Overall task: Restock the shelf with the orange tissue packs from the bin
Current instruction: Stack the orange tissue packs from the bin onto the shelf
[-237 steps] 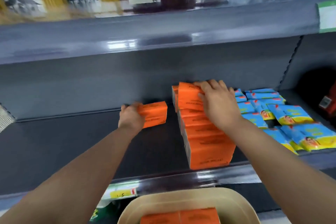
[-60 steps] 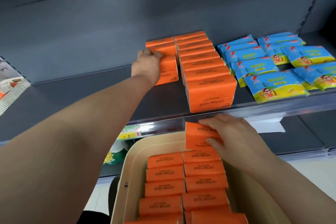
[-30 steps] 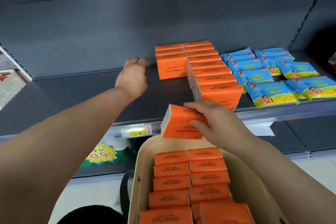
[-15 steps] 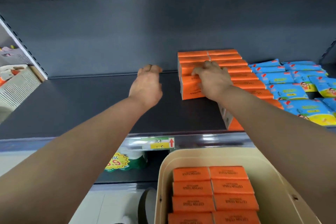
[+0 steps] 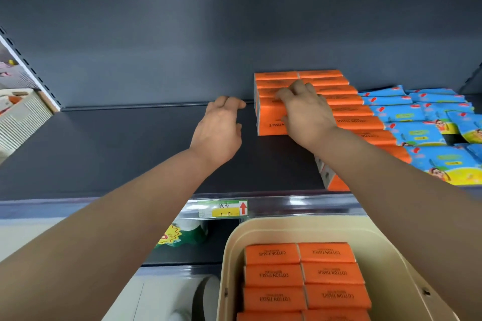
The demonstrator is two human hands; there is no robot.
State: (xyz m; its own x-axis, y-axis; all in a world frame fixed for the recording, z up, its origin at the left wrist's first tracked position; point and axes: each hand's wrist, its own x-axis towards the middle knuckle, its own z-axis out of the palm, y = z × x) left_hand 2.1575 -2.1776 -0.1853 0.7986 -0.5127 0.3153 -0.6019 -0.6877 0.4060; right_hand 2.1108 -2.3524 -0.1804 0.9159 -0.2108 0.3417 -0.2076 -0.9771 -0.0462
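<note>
We judge the job partway done, with more left than finished. The shelf (image 5: 130,143) has a wide bare stretch on its left, room enough for further rows. The bin (image 5: 300,227) sits below the shelf's front edge and is well stocked. The bin packs (image 5: 305,276) lie in two columns, several deep, and run out of view at the bottom.

On the shelf, the right row (image 5: 349,109) of orange packs runs from the back wall to the front lip and looks full to us. The left row (image 5: 268,86) touches it but is short, about four packs at the back with open shelf in front. The blue packs (image 5: 417,122) to the right are no part of the task.

Our right hand (image 5: 305,112) grips the front pack (image 5: 271,122) of the left row, fingers curled over its top and thumb against its face. The pack stands upright against its neighbours. Our left hand (image 5: 219,130) is just beside that row over bare shelf, fingers loosely bent, holding nothing.

Once let go, this pack is placed. What remains is filling out the left row and clearing the bin.
</note>
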